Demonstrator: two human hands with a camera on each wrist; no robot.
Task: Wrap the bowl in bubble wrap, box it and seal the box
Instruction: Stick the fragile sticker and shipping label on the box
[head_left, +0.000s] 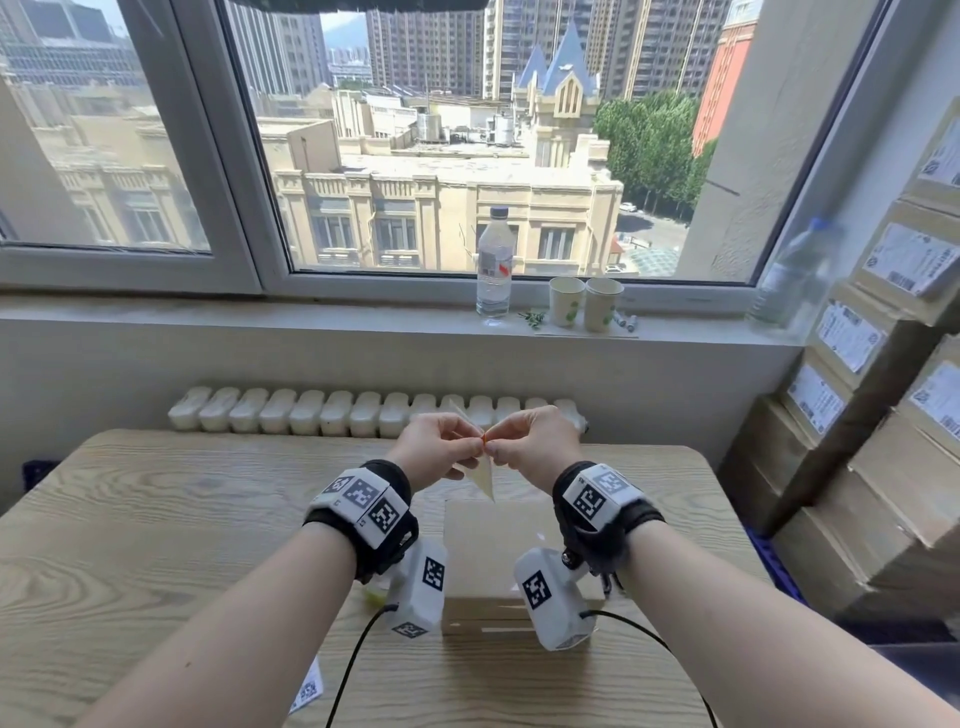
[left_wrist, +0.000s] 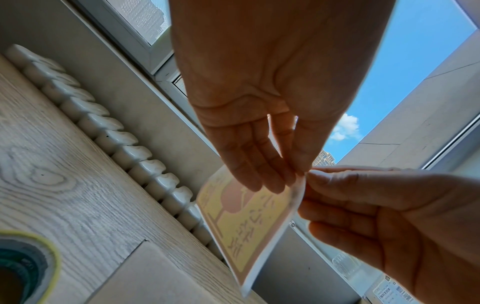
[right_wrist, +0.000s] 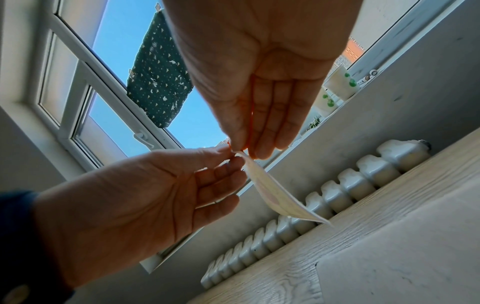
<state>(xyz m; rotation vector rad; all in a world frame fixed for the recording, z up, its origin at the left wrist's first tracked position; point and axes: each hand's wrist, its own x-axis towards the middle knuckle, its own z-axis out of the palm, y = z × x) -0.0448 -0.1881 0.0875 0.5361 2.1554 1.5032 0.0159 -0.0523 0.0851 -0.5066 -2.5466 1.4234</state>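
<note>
Above the closed cardboard box (head_left: 493, 545) on the wooden table (head_left: 156, 519), both hands hold up a sticker sheet (head_left: 484, 475) by one corner. My left hand (head_left: 467, 444) pinches that corner from the left, and my right hand (head_left: 498, 444) pinches it from the right, fingertip to fingertip. In the left wrist view the sheet (left_wrist: 249, 222) shows a yellow and pink print with characters and a white back edge. It hangs down from the pinch as a curved strip (right_wrist: 275, 197) in the right wrist view. The bowl and bubble wrap are not in sight.
A tape roll (left_wrist: 26, 265) lies on the table left of the box. A radiator (head_left: 363, 415) runs behind the table's far edge. On the sill stand a water bottle (head_left: 494, 262) and two paper cups (head_left: 584, 301). Labelled cartons (head_left: 883, 415) are stacked at the right.
</note>
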